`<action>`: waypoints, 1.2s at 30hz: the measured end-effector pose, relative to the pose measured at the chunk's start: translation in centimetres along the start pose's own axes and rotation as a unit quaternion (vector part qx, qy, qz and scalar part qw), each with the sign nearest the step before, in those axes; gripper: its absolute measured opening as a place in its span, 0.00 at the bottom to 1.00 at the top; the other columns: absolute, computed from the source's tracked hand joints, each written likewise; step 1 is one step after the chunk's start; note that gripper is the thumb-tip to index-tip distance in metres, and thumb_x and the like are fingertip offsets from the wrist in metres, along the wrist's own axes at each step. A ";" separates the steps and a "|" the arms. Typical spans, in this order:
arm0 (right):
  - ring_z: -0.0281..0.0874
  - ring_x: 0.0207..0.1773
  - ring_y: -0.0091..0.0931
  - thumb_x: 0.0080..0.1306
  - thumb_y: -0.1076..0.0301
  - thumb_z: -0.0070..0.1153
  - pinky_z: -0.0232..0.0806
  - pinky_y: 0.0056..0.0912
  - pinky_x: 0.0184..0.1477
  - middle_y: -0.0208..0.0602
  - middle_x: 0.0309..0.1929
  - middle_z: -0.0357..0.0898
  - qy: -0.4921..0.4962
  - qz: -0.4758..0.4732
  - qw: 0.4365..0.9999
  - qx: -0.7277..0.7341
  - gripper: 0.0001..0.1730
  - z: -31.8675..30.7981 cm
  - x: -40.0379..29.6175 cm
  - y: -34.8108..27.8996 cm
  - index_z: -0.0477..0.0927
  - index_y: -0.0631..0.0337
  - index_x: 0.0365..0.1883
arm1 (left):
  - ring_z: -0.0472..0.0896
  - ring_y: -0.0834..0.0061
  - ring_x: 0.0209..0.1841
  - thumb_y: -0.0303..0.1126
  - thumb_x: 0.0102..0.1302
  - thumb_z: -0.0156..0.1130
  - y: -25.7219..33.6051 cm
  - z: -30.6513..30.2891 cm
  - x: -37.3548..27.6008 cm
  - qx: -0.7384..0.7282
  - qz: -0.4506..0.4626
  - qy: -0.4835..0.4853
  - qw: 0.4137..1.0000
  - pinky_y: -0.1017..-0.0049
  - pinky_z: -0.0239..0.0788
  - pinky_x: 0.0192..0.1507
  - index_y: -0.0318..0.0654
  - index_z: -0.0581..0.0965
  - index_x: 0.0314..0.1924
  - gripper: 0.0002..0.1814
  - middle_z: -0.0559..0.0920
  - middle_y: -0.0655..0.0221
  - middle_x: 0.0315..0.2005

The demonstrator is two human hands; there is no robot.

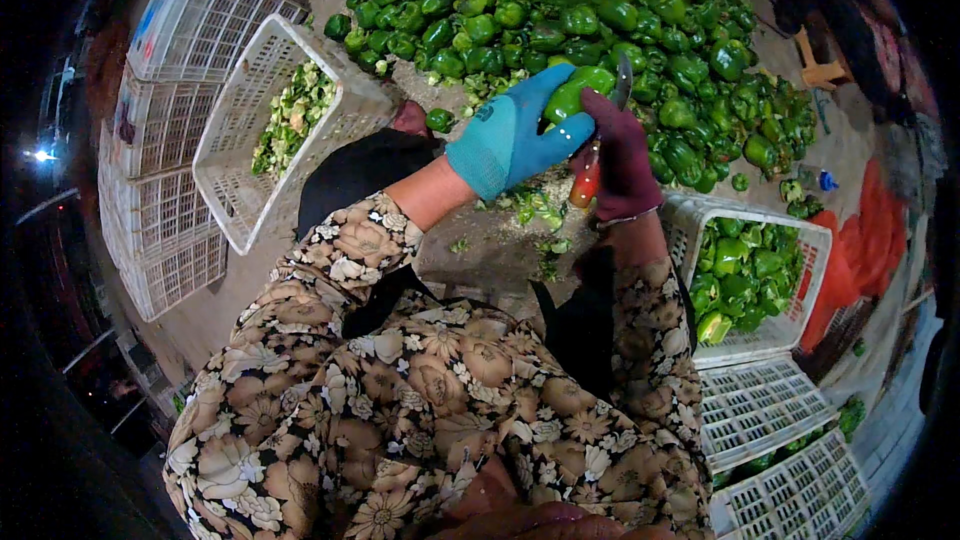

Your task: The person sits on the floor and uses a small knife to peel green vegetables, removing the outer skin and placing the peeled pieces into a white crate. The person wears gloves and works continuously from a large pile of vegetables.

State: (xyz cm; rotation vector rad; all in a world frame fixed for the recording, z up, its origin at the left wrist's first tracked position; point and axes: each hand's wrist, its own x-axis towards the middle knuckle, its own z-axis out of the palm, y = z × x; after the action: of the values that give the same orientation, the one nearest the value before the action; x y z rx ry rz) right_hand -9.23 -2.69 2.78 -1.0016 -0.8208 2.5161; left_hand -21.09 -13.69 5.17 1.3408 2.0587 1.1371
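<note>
In a blue-and-teal work glove, my left hand [517, 131] grips a whole green bell pepper [581, 90] by its side. My right hand [621, 154], in a maroon glove, is closed around the reddish handle of a knife [586, 184]. The curved knife blade [623, 81] sticks up past the glove, close beside the pepper; whether it touches is hard to tell. My right thumb rests against the pepper. Beyond both hands spreads a large heap of green bell peppers [517, 11] on the floor.
At left, a tilted white plastic crate [217, 165] holds pale pepper cores [296, 109], beside stacked crates [176, 105]. At right, another crate [814, 292] contains cut peppers [750, 270]. Red mesh sacks [862, 240] and a small wooden stool [819, 64] lie farther right. Scraps [544, 210] litter the floor.
</note>
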 end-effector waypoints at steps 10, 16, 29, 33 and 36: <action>0.77 0.21 0.23 0.71 0.60 0.50 0.67 0.26 0.19 0.35 0.41 0.82 0.035 -0.133 0.968 -0.212 0.18 1.0 -1.5 1.0 0.76 0.63 0.53 | 0.81 0.74 0.40 0.43 0.70 0.59 1.7 0.4 0.6 -0.202 -0.165 0.046 0.964 0.72 0.73 0.43 0.33 0.72 0.58 0.25 0.83 0.59 0.42; 0.76 0.22 0.23 0.66 0.61 0.57 0.65 0.26 0.20 0.29 0.28 0.78 0.095 -0.097 0.977 -0.165 0.15 2.1 -1.9 0.8 0.79 0.62 0.45 | 0.79 0.72 0.41 0.46 0.72 0.54 -2.0 0.6 0.4 -0.103 -0.037 0.069 0.992 0.70 0.73 0.42 0.32 0.73 0.56 0.24 0.80 0.56 0.46; 0.79 0.41 0.25 0.60 0.61 0.66 0.75 0.32 0.28 0.30 0.42 0.80 0.015 -0.021 0.998 -0.057 0.23 -1.6 -2.0 -1.0 0.75 0.58 0.51 | 0.79 0.77 0.48 0.47 0.71 0.55 -3.3 -1.2 1.6 -0.207 -0.056 -0.029 0.976 0.77 0.73 0.48 0.40 0.73 0.61 0.24 0.80 0.67 0.48; 0.79 0.45 0.27 0.57 0.69 0.69 0.75 0.31 0.42 0.31 0.42 0.80 0.038 -0.214 0.961 -0.169 0.24 -0.3 -2.1 0.6 0.74 0.59 0.50 | 0.80 0.79 0.38 0.51 0.69 0.58 0.7 -2.1 1.1 -0.429 -0.320 -0.046 0.843 0.76 0.75 0.40 0.43 0.75 0.59 0.25 0.80 0.70 0.44; 0.78 0.48 0.26 0.56 0.74 0.70 0.71 0.31 0.51 0.33 0.45 0.79 0.018 -0.347 0.907 -0.237 0.27 0.1 -2.0 2.5 0.72 0.60 0.53 | 0.78 0.81 0.31 0.52 0.67 0.60 1.5 -1.1 0.9 -0.377 -0.331 -0.074 0.862 0.78 0.72 0.31 0.43 0.77 0.54 0.24 0.80 0.72 0.36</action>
State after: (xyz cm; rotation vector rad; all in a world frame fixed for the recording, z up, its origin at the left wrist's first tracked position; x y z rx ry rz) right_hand -8.09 -5.60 2.37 -0.6937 -1.5059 1.7186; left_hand -21.45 -13.07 7.12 0.2834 1.4845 1.2402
